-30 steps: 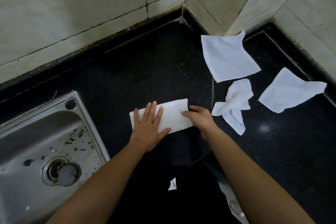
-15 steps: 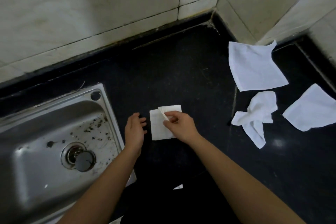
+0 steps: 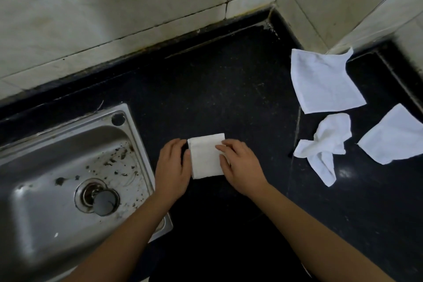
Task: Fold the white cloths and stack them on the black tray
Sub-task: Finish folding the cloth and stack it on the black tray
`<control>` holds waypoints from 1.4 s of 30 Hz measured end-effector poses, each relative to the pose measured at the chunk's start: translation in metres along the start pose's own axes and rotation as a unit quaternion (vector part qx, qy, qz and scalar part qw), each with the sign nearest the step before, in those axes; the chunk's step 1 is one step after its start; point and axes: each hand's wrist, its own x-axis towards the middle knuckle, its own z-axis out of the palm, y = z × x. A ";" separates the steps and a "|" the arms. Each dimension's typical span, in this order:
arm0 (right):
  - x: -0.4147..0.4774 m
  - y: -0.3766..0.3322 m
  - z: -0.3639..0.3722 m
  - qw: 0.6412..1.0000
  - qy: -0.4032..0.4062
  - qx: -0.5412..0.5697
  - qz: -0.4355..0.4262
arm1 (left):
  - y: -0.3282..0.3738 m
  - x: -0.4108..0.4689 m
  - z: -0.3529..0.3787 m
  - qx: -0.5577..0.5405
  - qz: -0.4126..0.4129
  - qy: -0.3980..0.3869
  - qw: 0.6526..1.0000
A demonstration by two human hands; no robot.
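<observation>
As folded cloth point(image 3: 207, 159) lies: btwn hands, long axis roughly fwd-back.
L hand point(image 3: 172, 167): relaxed, touching left edge.
R hand point(image 3: 240, 165): fingers flat on top.

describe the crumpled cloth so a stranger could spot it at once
On the black counter, go right, away from the steel sink, to three loose white cloths. The crumpled cloth lies just below the spread square cloth and left of the flat cloth at the picture's edge. It alone is bunched and twisted, not flat.
</observation>
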 end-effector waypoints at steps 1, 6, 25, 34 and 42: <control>-0.001 0.006 0.001 0.998 -0.023 -0.050 -0.031 | -0.004 -0.002 0.003 0.075 0.065 -0.022 0.995; 0.012 0.019 0.005 0.958 -0.202 -0.186 -0.081 | -0.027 0.005 0.014 0.290 0.200 -0.150 0.924; 0.009 0.013 0.004 0.983 -0.160 -0.041 0.082 | -0.020 0.014 0.003 0.139 0.060 -0.147 0.977; -0.005 -0.002 -0.002 0.964 -0.111 0.029 0.240 | 0.004 -0.007 0.003 0.202 -0.009 -0.108 0.973; 0.010 0.001 -0.018 0.952 -0.172 0.028 0.253 | 0.032 0.060 -0.005 0.211 0.129 -0.237 0.939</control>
